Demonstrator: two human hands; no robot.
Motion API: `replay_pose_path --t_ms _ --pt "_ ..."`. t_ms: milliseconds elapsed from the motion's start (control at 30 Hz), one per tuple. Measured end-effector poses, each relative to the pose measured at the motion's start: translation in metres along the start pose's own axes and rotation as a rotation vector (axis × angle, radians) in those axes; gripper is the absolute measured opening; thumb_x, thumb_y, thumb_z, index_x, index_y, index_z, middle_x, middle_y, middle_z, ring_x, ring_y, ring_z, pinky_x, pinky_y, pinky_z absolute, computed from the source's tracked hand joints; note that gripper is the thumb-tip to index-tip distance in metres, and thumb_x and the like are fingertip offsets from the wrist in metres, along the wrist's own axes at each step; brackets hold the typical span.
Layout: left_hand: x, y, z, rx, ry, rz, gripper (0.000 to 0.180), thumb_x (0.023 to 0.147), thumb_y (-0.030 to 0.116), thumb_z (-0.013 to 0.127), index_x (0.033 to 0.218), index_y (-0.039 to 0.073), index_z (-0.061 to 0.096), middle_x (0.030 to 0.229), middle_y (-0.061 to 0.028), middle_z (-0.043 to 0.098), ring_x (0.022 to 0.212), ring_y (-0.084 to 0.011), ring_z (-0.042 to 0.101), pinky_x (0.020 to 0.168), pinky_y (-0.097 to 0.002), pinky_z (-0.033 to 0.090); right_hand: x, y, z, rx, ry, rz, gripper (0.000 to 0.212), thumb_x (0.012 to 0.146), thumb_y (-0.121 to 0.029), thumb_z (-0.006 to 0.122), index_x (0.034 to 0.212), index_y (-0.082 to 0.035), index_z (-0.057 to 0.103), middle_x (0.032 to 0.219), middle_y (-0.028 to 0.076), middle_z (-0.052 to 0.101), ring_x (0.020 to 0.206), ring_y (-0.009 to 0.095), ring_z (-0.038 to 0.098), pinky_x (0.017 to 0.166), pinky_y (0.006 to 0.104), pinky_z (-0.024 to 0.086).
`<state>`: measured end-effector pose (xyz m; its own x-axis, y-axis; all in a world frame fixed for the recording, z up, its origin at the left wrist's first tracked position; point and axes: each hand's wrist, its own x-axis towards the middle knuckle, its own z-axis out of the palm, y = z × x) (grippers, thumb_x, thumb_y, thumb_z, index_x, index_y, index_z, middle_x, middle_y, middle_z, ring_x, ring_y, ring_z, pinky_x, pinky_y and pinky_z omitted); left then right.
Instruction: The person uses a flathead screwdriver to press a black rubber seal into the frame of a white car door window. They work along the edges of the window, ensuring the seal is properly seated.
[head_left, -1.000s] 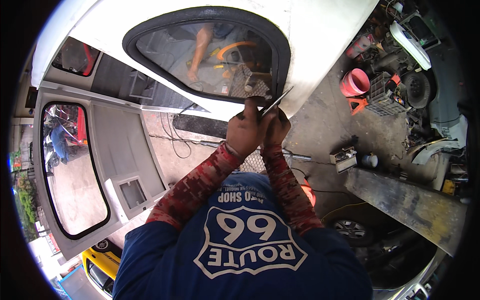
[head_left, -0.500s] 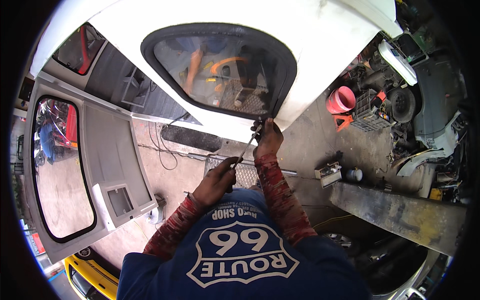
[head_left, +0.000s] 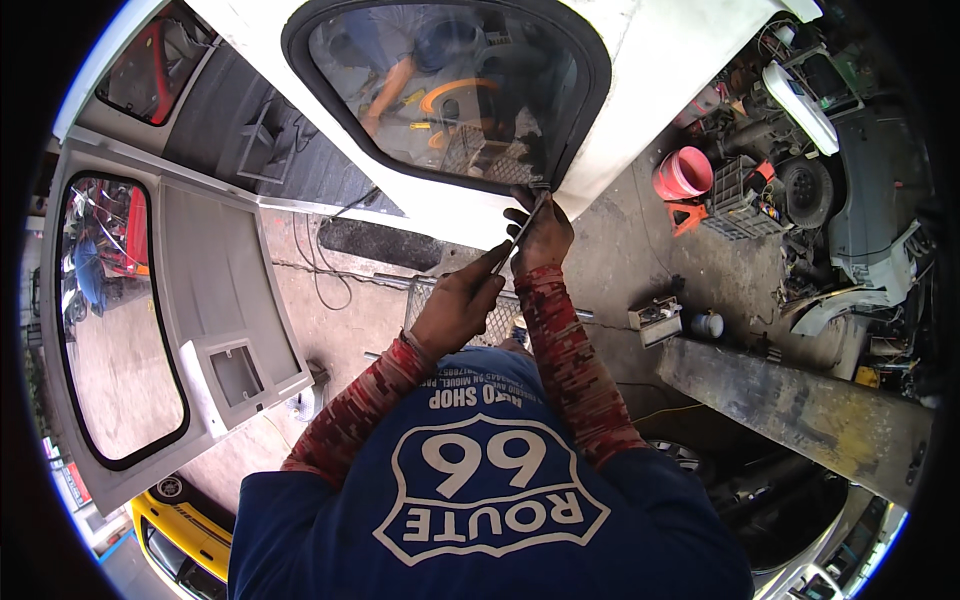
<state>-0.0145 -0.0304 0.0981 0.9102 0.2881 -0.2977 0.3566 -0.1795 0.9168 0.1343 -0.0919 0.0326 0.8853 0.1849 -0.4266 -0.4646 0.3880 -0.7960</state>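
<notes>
A thin, straight metal tool (head_left: 518,238) slants up from my left hand (head_left: 457,308), whose fingers are closed on its lower end. Its kind is hard to make out. The upper end reaches the lower right corner of a window (head_left: 440,95) with a thick black rubber seal (head_left: 594,90), set in a white vehicle panel (head_left: 655,60). My right hand (head_left: 545,240) is up at that corner, the tool running between thumb and curled fingers. Its fingertips are close to the seal, and dark smudges cover them. Exactly where the tool's tip touches is hidden.
On the left stands an open grey door panel (head_left: 225,260) with a window. A pink bucket (head_left: 683,173), a crate (head_left: 740,200) and a tire (head_left: 806,190) sit at right. A long worn metal beam (head_left: 800,410) lies at lower right. A cable (head_left: 322,270) loops on the floor.
Both hands have moved up and forward with the tool. The window and panel have shifted upward in view. My left hand is now closer to the right one.
</notes>
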Motion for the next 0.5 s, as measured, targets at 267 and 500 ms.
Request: replay_pose_path --t_ms 267,500 --pt "0.005 0.003 0.006 -0.231 -0.061 -0.095 0.05 0.106 0.02 0.051 0.155 0.01 0.044 0.07 -0.0017 0.057 0.055 -0.009 0.052 0.052 -0.0287 0.047 0.001 -0.002 0.0 0.07 0.007 0.019 0.034 0.107 -0.027 0.051 0.116 0.001 0.067 0.096 0.015 0.077 0.058 0.019 0.067 0.046 0.0266 0.049" --pt "0.006 0.015 0.013 -0.527 -0.106 -0.191 0.05 0.107 0.02 0.048 0.155 0.008 0.042 0.069 0.0005 0.055 0.048 -0.0077 0.049 0.044 -0.0258 0.044 0.01 0.003 -0.002 0.135 0.018 0.055 0.036 0.106 -0.027 0.051 0.111 0.006 0.067 0.094 0.016 0.076 0.06 0.019 0.066 0.048 0.0271 0.051"
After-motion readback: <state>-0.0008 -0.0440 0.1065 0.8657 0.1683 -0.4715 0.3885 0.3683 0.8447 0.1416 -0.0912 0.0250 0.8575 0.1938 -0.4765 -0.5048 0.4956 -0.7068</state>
